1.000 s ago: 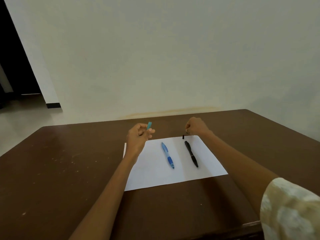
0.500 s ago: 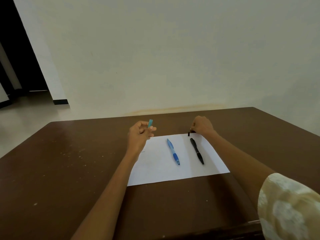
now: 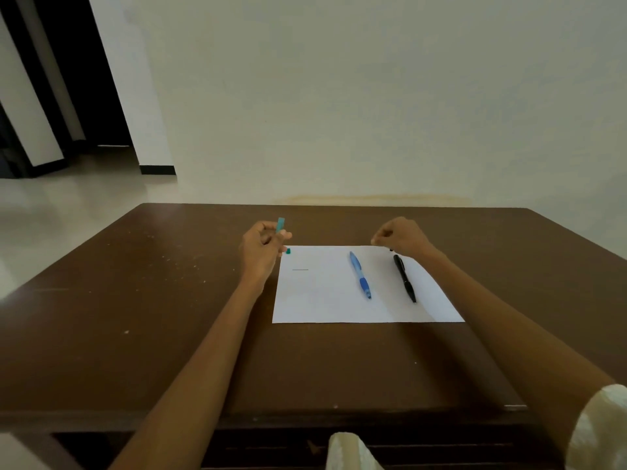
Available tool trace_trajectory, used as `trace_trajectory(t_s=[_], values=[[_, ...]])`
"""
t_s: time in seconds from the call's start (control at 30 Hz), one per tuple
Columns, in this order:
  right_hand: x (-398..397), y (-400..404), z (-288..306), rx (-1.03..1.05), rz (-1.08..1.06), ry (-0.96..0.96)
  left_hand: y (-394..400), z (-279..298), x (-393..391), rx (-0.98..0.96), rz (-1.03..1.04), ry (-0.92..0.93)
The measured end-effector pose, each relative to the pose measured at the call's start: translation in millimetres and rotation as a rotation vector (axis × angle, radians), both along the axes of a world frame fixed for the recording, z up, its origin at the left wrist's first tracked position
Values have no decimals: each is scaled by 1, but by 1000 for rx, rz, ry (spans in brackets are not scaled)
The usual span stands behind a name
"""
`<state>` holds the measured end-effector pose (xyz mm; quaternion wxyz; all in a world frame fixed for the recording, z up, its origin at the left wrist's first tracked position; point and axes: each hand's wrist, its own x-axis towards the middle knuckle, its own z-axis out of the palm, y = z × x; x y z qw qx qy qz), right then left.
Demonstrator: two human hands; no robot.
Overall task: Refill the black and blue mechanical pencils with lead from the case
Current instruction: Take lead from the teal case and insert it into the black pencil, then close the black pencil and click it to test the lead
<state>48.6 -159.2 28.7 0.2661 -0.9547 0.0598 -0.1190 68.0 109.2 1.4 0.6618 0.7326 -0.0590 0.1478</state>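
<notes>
My left hand (image 3: 263,247) pinches the slim teal lead case (image 3: 281,224) upright, above the far left corner of a white paper sheet (image 3: 339,307). A small teal cap (image 3: 288,251) and one thin lead (image 3: 300,269) lie on the sheet near that corner. The blue pencil (image 3: 360,275) lies mid-sheet and the black pencil (image 3: 404,278) to its right, tips toward me. A tiny black cap (image 3: 391,249) sits just beyond the black pencil's far end. Over it hovers my right hand (image 3: 402,237), fingers curled with thumb against fingertips; nothing shows in the pinch.
The sheet lies on a brown wooden table (image 3: 135,317) pushed against a pale wall (image 3: 339,96). A dark doorway (image 3: 68,79) opens at the far left. The table's near edge (image 3: 305,412) runs below my forearms.
My right hand has lifted a little off the small black cap and drawn its fingers together. The left hand still holds the case up; the teal cap and the lead now show beside it.
</notes>
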Motion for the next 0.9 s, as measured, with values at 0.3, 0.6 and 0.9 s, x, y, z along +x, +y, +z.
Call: trace_trajectory(t_s=[0.3,0.6,0.9], values=[[-6,18,-7,-149,-11,171,-1,-5,1,98,-26,-26],[2,22,6,2,-26,201,0,-5,3,114,-20,-36],[26,104,-6,-12,192,-50,4,-8,9,69,37,0]])
